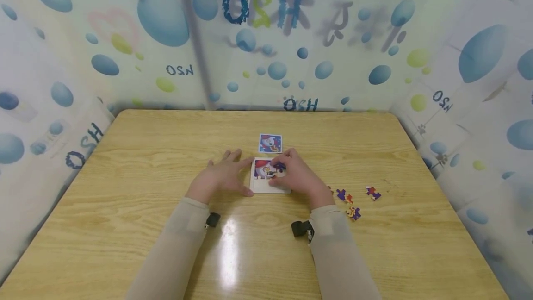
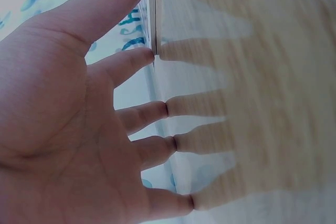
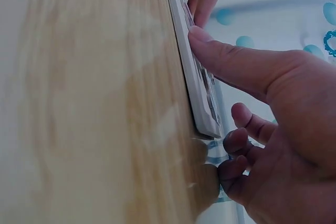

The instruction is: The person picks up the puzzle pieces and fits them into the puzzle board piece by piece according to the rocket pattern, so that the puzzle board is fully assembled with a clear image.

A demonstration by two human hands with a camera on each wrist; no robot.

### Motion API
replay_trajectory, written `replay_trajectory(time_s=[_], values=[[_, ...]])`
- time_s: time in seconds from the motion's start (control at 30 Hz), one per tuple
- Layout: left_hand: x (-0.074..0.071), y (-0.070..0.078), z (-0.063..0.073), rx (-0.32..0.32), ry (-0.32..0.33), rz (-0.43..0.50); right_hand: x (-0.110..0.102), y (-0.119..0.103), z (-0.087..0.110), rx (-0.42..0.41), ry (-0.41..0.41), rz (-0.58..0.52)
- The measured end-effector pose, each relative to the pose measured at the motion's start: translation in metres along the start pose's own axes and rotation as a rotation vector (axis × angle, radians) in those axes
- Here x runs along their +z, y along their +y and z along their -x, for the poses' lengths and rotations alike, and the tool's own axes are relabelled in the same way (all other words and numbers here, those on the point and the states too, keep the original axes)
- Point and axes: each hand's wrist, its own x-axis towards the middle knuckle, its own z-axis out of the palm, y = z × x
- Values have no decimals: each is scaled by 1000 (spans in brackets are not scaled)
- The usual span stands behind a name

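A small white puzzle board point(image 1: 260, 187) lies on the table, its upper part filled with a colourful picture, its lower strip bare white. My left hand point(image 1: 223, 177) rests at its left side, thumb and index finger spread along the edge. In the left wrist view the left fingers point(image 2: 155, 109) are apart, their tips on the tabletop. My right hand point(image 1: 301, 177) is over the board's right side, thumb and index finger touching the picture apart from each other. The right wrist view shows the thumb point(image 3: 231, 59) straight against the board point(image 3: 195, 85); the index fingertip is hidden there.
A printed picture card point(image 1: 270, 143) lies just behind the board. Several loose jigsaw pieces point(image 1: 353, 213) are scattered right of the right wrist, one piece point(image 1: 373, 193) farther out. The wooden table point(image 1: 125, 226) meets patterned walls at its back and sides.
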Motion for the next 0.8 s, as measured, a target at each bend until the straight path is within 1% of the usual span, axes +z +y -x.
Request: replay_trajectory(time_s=[0.07,0.33,0.8], values=[[-1,1,2,-6,-2,-4,1,-1,-1,12,-7,-3],[0,0,3,-9,-3,-11,3,-2,-3,46,-18,7],[0,-1,2,6,6,3,1,2,-4,31,-15,-12]])
